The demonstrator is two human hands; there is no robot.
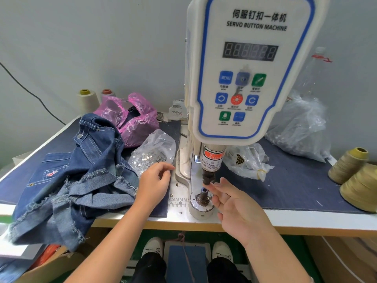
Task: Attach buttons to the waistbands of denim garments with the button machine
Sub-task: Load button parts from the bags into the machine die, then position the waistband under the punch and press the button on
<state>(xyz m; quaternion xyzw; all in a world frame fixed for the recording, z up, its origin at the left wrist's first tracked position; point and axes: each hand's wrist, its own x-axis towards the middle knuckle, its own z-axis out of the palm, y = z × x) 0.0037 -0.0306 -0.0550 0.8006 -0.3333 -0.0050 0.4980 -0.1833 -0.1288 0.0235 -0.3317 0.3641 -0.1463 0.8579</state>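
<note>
Pale grey wall backs a tabletop [289, 186] covered in dark denim cloth, with the white servo button machine [244, 78] standing tall at its middle, display unlit or unreadable. Left of it lies a crumpled heap of denim garments [77, 180], frayed hems uppermost; one waistband at the top of the heap already carries a metal button [79, 136], so at least one piece looks finished, while nothing sits under the machine's head now. Behind the heap is a pink plastic bag [130, 117], and beside the machine's base a clear bag of silver buttons [152, 152]. More clear bags lie to the right, with tan thread cones [355, 176] at the far edge. Below the tabletop a blue foot pedal [186, 260] sits between two white shoes.

The left hand [156, 182] hovers at the mouth of the button bag, fingers loosely curled; whether it pinches a button I cannot tell. The right hand [236, 209] reaches to the lower die [204, 194], thumb and forefinger close together at its tip, perhaps seating a small part, the other fingers spread. By my reckoning this is loading for the next garment: the denim still has to be brought under the punch [208, 177].
</note>
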